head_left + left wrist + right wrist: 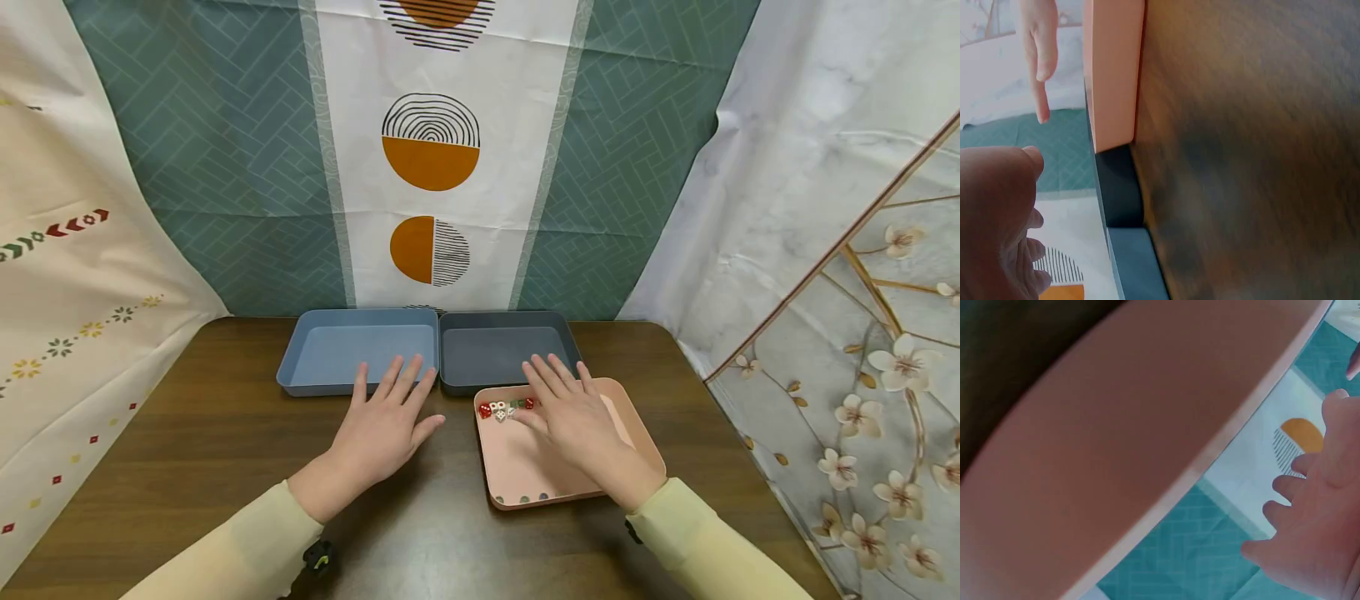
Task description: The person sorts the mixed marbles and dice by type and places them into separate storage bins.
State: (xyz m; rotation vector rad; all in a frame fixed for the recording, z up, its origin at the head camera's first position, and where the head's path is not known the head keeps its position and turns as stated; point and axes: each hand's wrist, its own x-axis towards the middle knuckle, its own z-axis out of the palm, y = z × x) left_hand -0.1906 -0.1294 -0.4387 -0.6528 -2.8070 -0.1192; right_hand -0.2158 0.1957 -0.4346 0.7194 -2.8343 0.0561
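My left hand [384, 429] is held palm down over the wooden table, fingers spread, with nothing in it. Its fingertips overlap the front edge of the blue tray [322, 358] in the head view. The right hand [573, 417], also spread and holding nothing, hovers above the pink tray [517, 462]. Along that tray's back left side lie several small dice: a red die [485, 411], a white die [500, 416] and others, some of them green. The right hand hides part of this row. Several small dark round pieces [524, 499] line the tray's front edge.
A dark grey tray [498, 354] stands against the blue one at the back of the table [187, 467]. Behind them hangs a patterned cloth [247, 167]. More cloth [817, 275] closes off the right side, and a cream cloth [82, 300] the left.
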